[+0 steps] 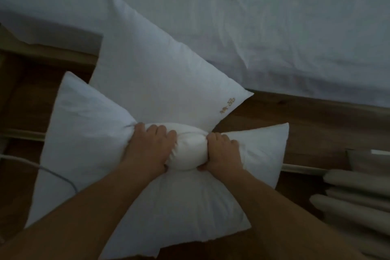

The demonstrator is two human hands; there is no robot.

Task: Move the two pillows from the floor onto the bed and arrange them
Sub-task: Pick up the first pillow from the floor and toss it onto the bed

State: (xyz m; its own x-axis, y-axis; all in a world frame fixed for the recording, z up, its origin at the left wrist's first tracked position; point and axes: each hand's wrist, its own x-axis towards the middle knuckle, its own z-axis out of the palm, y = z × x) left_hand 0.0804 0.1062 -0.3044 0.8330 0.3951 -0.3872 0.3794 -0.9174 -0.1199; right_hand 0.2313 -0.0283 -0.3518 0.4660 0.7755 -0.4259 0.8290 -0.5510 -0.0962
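Two white pillows lie in front of me over the wooden floor. The near pillow (88,133) is bunched at its middle, where my left hand (150,148) and my right hand (222,155) both squeeze its fabric side by side. Behind it the far pillow (160,74), with small gold embroidery near one corner, leans tilted with its top corner over the edge of the bed (274,17). The bed has a white sheet and fills the upper part of the view.
A wooden bed frame rail (316,116) runs below the mattress on the right. A pale cable (52,173) curves across the floor at the left. Folded beige cloth or curtain pleats (356,198) sit at the lower right.
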